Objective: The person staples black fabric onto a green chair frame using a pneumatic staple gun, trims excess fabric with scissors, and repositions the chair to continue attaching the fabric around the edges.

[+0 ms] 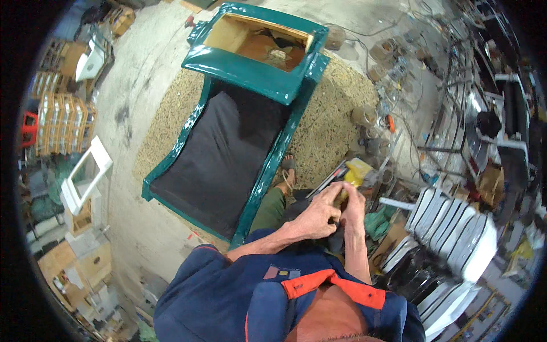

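My left hand (320, 215) and my right hand (354, 210) meet in front of my body, right of centre. The fingers of both are closed around a small thing between them; the fingers cover most of it, so its kind does not show. Just beyond the fingertips is a bright yellow thing (357, 171), its shape unclear. Left of my hands lies a large seat frame (242, 71) wrapped in glossy green covering, with black cloth (228, 154) stretched across its long underside. Its far end has an opening that bares wooden boards (285, 48).
The frame rests on a speckled mat (327, 108). Stacked white-and-black padded panels (447, 228) stand at right, near a metal rack (456, 114). Cables and clear containers (382, 51) litter the floor at upper right. A white frame (91, 174) and wooden crates (65, 122) line the left.
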